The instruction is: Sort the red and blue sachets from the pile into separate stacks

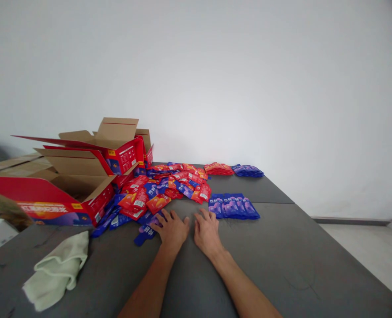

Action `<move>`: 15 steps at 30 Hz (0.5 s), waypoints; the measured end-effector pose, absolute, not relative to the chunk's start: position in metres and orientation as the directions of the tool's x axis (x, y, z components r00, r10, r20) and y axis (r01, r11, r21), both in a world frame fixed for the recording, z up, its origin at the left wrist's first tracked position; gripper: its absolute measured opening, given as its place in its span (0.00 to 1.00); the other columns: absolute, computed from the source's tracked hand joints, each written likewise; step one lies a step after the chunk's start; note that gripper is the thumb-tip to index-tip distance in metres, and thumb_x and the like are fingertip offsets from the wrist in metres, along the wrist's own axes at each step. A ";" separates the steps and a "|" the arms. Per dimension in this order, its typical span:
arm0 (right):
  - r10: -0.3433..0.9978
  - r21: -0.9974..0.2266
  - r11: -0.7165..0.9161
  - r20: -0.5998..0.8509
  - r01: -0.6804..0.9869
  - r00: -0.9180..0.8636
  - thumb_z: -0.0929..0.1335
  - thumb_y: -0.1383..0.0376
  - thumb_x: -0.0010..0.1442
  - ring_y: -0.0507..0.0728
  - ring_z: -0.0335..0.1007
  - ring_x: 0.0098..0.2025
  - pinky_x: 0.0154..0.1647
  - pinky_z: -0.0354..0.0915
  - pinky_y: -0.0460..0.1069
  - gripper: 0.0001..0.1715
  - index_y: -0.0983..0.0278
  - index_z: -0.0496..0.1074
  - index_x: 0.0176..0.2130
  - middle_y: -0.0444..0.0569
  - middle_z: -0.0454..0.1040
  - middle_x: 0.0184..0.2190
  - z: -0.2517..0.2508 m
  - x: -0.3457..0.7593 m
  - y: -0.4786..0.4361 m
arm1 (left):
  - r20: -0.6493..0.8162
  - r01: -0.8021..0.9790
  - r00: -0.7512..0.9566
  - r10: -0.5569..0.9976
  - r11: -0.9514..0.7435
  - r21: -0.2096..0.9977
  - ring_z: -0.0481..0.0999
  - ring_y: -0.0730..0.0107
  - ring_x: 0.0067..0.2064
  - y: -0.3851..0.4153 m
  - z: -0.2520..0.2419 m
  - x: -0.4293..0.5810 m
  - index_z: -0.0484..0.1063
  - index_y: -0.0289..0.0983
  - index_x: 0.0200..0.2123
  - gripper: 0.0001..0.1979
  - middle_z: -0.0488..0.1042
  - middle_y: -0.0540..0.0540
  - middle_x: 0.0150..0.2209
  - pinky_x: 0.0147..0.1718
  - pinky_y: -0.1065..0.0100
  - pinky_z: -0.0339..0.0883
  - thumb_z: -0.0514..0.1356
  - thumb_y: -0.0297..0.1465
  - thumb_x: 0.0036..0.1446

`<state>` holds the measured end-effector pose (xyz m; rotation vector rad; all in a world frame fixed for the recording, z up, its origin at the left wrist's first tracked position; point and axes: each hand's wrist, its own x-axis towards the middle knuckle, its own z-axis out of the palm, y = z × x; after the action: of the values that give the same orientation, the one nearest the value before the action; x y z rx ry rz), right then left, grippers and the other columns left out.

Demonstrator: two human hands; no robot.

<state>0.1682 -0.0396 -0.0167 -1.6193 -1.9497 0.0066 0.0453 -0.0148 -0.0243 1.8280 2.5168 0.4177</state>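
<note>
My left hand (173, 230) lies with its fingers spread, the fingertips on the edge of a blue sachet (147, 231) at the near side of a mixed heap. My right hand (207, 232) rests on the table just left of an overlapping row of blue sachets (234, 206); its fingers are slightly bent and apart, and its fingertips are at the row's left end. I see nothing held in either hand. Red sachets (139, 197) and blue ones are piled loosely beyond my left hand, partly overlapping each other.
Open red cartons (58, 194) stand on the left, flaps up. A pale green cloth (60, 269) lies at the near left. At the back are a row of red sachets (218, 168) and another blue row (248, 171). The grey table (282, 260) meets a white wall.
</note>
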 end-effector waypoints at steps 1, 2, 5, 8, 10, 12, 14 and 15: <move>0.903 -0.373 0.240 0.424 0.896 -0.066 0.61 0.68 0.62 0.64 0.58 0.55 0.49 0.60 0.55 0.19 0.57 0.73 0.50 0.51 0.66 0.59 -0.018 0.172 -0.037 | 0.159 0.943 -0.285 0.945 0.247 0.224 0.48 0.27 0.66 -0.016 -0.024 0.048 0.65 0.28 0.59 0.32 0.54 0.23 0.65 0.55 0.27 0.38 0.52 0.44 0.59; 0.909 -0.377 0.228 0.413 0.898 -0.058 0.61 0.69 0.62 0.64 0.58 0.54 0.49 0.60 0.55 0.20 0.57 0.73 0.51 0.51 0.66 0.58 -0.019 0.175 -0.035 | 0.172 0.951 -0.240 0.955 0.196 0.238 0.50 0.29 0.65 -0.017 -0.023 0.050 0.67 0.29 0.58 0.29 0.55 0.24 0.65 0.56 0.29 0.40 0.52 0.42 0.59; 0.920 -0.394 0.203 0.390 0.896 -0.037 0.61 0.71 0.60 0.63 0.59 0.53 0.49 0.60 0.54 0.23 0.58 0.73 0.51 0.51 0.67 0.58 -0.024 0.183 -0.028 | 0.205 0.943 -0.082 0.975 0.010 0.332 0.60 0.41 0.63 -0.018 -0.019 0.055 0.70 0.32 0.54 0.21 0.66 0.30 0.60 0.58 0.36 0.46 0.53 0.30 0.58; 0.928 -0.410 0.192 0.370 0.892 -0.030 0.61 0.71 0.60 0.63 0.60 0.52 0.49 0.59 0.54 0.22 0.61 0.74 0.51 0.52 0.70 0.56 -0.026 0.187 -0.025 | 0.180 0.863 0.063 0.982 -0.144 0.485 0.70 0.56 0.57 -0.012 -0.016 0.053 0.71 0.35 0.51 0.23 0.74 0.37 0.53 0.59 0.52 0.55 0.52 0.19 0.52; 0.931 -0.423 0.204 0.363 0.883 -0.041 0.60 0.70 0.61 0.62 0.61 0.51 0.49 0.59 0.53 0.21 0.62 0.75 0.49 0.52 0.72 0.53 -0.025 0.187 -0.025 | 0.170 0.768 0.139 0.976 -0.215 0.603 0.74 0.63 0.51 -0.007 -0.015 0.050 0.74 0.35 0.48 0.26 0.78 0.40 0.47 0.54 0.62 0.61 0.51 0.15 0.47; 0.929 -0.438 0.230 0.364 0.869 -0.063 0.60 0.69 0.63 0.61 0.62 0.50 0.49 0.58 0.52 0.19 0.62 0.75 0.49 0.52 0.73 0.51 -0.024 0.186 -0.026 | 0.172 0.650 0.206 0.963 -0.266 0.712 0.77 0.67 0.45 -0.003 -0.014 0.048 0.75 0.35 0.44 0.26 0.79 0.42 0.42 0.49 0.68 0.65 0.50 0.13 0.45; 0.927 -0.449 0.264 0.361 0.853 -0.097 0.60 0.68 0.64 0.60 0.64 0.48 0.50 0.58 0.51 0.18 0.62 0.75 0.48 0.51 0.75 0.48 -0.023 0.185 -0.027 | 0.186 0.571 0.233 0.955 -0.289 0.769 0.78 0.69 0.43 -0.002 -0.015 0.047 0.75 0.35 0.45 0.26 0.80 0.43 0.41 0.46 0.70 0.67 0.50 0.13 0.44; 0.928 -0.454 0.275 0.357 0.848 -0.109 0.61 0.67 0.64 0.59 0.64 0.48 0.50 0.57 0.51 0.18 0.62 0.75 0.47 0.51 0.76 0.47 -0.022 0.184 -0.028 | 0.201 0.571 0.221 0.954 -0.293 0.766 0.77 0.69 0.45 -0.001 -0.014 0.046 0.74 0.35 0.46 0.27 0.79 0.43 0.43 0.47 0.70 0.66 0.51 0.14 0.45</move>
<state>0.1839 -0.0279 -0.0223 -1.5924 -1.9734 0.1803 0.0465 -0.0013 -0.0145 1.9523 1.4022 0.9106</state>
